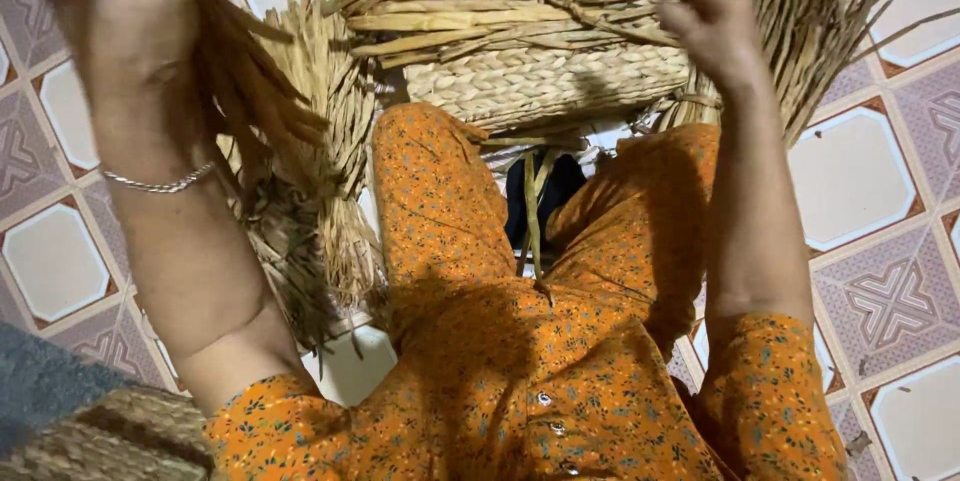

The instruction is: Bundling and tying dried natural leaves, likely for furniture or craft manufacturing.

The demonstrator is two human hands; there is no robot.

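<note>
My left hand is raised close to the camera at the upper left, closed around a bunch of long dried straw strands that hang down beside my wrist. A thin silver bracelet circles that wrist. My right hand reaches forward at the upper right, fingers curled among the loose strands sticking up from a half-woven straw basket. The basket rests in front of my knees, its braided wall facing me. My legs and sleeves are in orange flowered cloth.
A bundle of dried straw lies on the patterned tiled floor to the left of my knee. More loose strands fan out at the upper right. A woven piece sits at the bottom left corner.
</note>
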